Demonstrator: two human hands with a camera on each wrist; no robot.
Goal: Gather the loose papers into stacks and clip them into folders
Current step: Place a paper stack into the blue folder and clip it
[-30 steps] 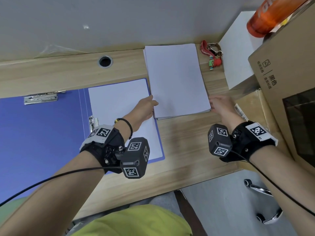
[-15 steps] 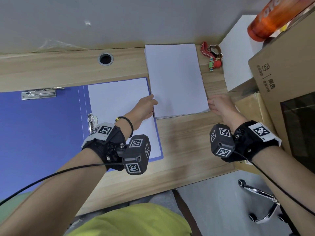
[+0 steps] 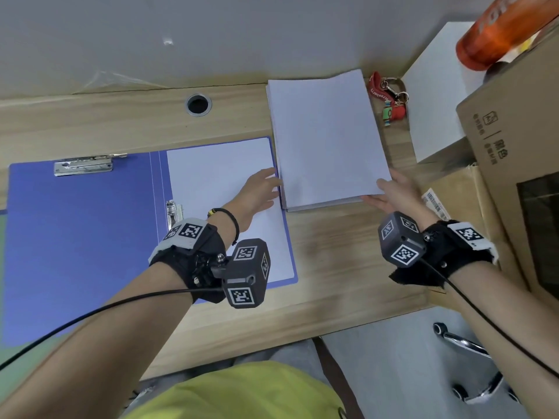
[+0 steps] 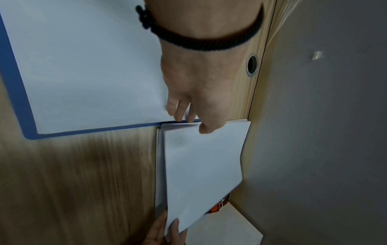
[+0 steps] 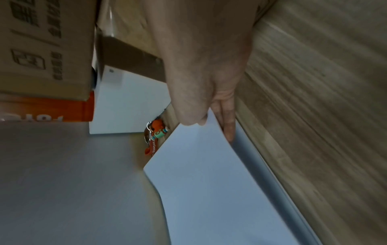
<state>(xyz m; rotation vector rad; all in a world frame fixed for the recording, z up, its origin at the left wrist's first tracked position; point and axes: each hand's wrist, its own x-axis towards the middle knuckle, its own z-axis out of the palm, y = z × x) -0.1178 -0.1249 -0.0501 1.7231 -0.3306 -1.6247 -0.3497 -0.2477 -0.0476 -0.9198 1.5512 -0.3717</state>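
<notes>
Paper sheets [image 3: 326, 140]: our right hand [image 3: 396, 193] pinches one corner; our left hand [image 3: 260, 189] grips the opposite edge.
Beside: blue folder [image 3: 75, 237], keychain [image 3: 390, 107].

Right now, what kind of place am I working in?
Likely an office or study workspace: a light wooden desk with a round cable hole, an open blue clip folder beside a stack of white paper, and a wheeled chair base.

Two hands are showing, the left hand [image 3: 257, 190] and the right hand [image 3: 396, 195]. One folder [image 3: 75, 252] is lying open, carrying two clips: a top clip [image 3: 83, 166] and a spine clip [image 3: 174, 211]. One loose stack [image 3: 326, 140], one keyring [image 3: 390, 101] and one bottle [image 3: 499, 31] are showing too.
</notes>
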